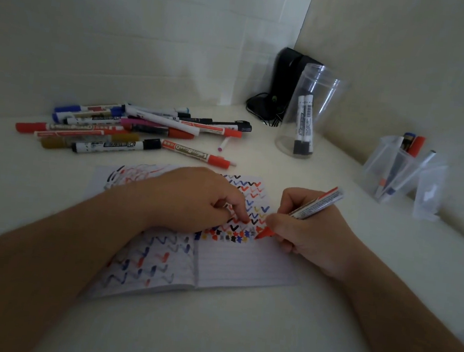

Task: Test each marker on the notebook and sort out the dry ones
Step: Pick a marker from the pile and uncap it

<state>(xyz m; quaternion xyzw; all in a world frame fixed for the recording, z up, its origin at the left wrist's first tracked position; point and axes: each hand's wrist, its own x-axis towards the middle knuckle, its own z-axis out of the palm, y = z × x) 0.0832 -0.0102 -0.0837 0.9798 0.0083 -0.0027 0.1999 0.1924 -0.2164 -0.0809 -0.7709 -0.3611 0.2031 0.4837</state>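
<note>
The right hand point(314, 231) grips a white-barrelled red marker point(304, 213), tip on the notebook point(244, 264); the left hand point(193, 197), fingers curled, holds the page.

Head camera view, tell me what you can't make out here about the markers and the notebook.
- Notebook: the left hand and forearm cover the middle of its pages.
- Red marker: label blurred; the right hand hides its middle.
- Marker pile: lower markers overlapped, print mostly unreadable.
- Clear jar: its two markers' ink colour is uncertain.
- Plastic cups: contents blurred by frosted walls.
</note>
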